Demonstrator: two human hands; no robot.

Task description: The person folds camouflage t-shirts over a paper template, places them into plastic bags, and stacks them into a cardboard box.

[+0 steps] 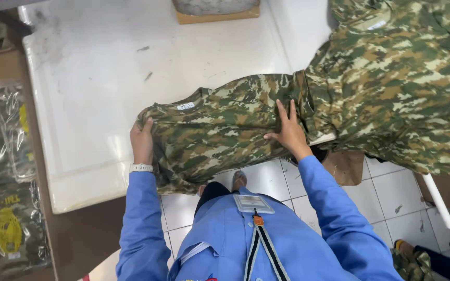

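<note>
On the white table (95, 104), the left hand (141, 141) grips the camouflage shirt (220, 130); the right hand (289, 130) presses flat on it; bagged shirts (6, 208) lie left.

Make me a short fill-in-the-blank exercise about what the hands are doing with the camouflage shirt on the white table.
1. The left hand grips the camouflage shirt at its ____ end.
2. The right hand lies ____ on the shirt, fingers spread.
3. The shirt lies on a ____ table.
4. The left wrist wears a white ____.

Missing words: collar; flat; white; watch
</note>
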